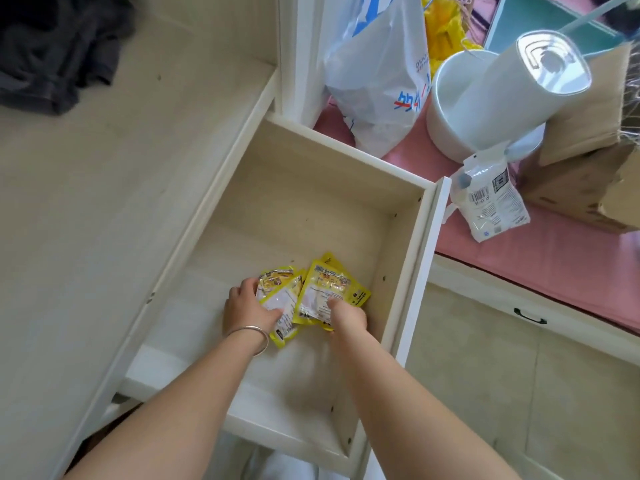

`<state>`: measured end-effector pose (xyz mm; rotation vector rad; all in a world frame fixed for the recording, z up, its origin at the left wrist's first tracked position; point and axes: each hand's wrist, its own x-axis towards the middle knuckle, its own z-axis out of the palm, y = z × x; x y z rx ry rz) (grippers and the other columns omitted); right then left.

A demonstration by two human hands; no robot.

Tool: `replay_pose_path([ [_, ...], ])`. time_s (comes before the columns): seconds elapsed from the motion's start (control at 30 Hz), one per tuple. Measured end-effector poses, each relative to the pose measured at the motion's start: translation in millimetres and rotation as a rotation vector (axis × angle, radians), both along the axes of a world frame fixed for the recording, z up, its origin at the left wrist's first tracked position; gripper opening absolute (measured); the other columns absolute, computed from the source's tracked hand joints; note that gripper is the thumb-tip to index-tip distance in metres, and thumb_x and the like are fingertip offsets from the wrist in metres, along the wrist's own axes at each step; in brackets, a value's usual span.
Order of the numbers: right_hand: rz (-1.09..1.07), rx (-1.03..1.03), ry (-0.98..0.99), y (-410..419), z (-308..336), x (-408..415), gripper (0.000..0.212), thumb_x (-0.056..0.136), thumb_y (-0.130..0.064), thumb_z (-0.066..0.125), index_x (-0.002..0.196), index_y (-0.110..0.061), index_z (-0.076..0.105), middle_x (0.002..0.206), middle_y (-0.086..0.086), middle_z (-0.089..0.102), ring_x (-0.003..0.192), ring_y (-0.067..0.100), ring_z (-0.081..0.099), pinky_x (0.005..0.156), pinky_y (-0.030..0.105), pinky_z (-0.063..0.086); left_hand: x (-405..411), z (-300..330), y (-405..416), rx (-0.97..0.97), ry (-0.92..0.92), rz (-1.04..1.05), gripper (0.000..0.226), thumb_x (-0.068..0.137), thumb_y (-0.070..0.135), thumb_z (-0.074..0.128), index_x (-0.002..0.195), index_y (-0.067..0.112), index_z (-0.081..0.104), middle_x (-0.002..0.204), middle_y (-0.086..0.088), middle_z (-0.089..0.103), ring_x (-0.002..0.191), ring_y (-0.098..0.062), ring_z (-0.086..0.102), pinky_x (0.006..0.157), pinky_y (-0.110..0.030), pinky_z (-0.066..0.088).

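Observation:
A pulled-out pale wooden drawer fills the middle of the head view. On its floor lie several yellow and white sachets, overlapping one another. My left hand, a silver bangle on its wrist, grips the left bunch of sachets with the thumb on top. My right hand holds the right bunch, its thumb pressed onto the top sachet; the fingers underneath are hidden.
A pale desktop runs along the left with dark clothing at its far end. To the right, a pink surface carries a white plastic bag, a white appliance, a small white packet and a cardboard box.

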<state>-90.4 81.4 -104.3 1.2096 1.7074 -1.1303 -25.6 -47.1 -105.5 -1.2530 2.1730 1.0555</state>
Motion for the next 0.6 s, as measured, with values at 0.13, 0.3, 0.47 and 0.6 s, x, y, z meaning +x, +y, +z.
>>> replay_pose_path([
  [0.13, 0.079, 0.098, 0.086, -8, 20, 0, 0.06, 0.086, -0.021, 0.057, 0.139, -0.007, 0.033, 0.143, 0.014, 0.04, 0.131, 0.032, 0.041, 0.11, 0.04, 0.035, 8, 17, -2, -0.112, -0.031, -0.212, 0.081, 0.072, 0.024, 0.072, 0.143, 0.024, 0.032, 0.137, -0.009, 0.033, 0.127, -0.03, 0.036, 0.104, -0.033, 0.036],
  [0.3, 0.442, 0.021, 0.414, -22, 70, 4, 0.038, 0.086, -0.012, 0.051, 0.123, -0.018, 0.051, 0.122, 0.0, 0.058, 0.113, 0.02, 0.053, 0.082, 0.025, 0.039, 10, 56, -9, -0.061, 0.088, -0.123, 0.058, 0.079, 0.022, 0.064, 0.134, 0.021, 0.045, 0.133, -0.005, 0.044, 0.115, -0.025, 0.055, 0.096, -0.035, 0.047],
  [0.47, 0.764, -0.061, 0.578, -35, 127, 10, 0.033, 0.085, -0.012, 0.046, 0.116, -0.021, 0.054, 0.099, -0.007, 0.058, 0.09, 0.017, 0.056, 0.073, 0.026, 0.043, 18, 103, -9, -0.045, 0.255, 0.069, 0.027, 0.083, 0.015, 0.06, 0.11, 0.017, 0.065, 0.107, -0.003, 0.068, 0.101, -0.021, 0.065, 0.092, -0.027, 0.049],
  [0.6, 1.007, -0.14, 0.704, -40, 172, 21, 0.032, 0.084, -0.014, 0.046, 0.112, -0.023, 0.06, 0.09, -0.008, 0.059, 0.087, 0.019, 0.06, 0.074, 0.028, 0.048, 35, 153, -3, -0.102, 0.328, 0.288, 0.015, 0.085, 0.019, 0.059, 0.096, 0.021, 0.069, 0.102, 0.001, 0.072, 0.1, -0.017, 0.065, 0.089, -0.021, 0.047],
])
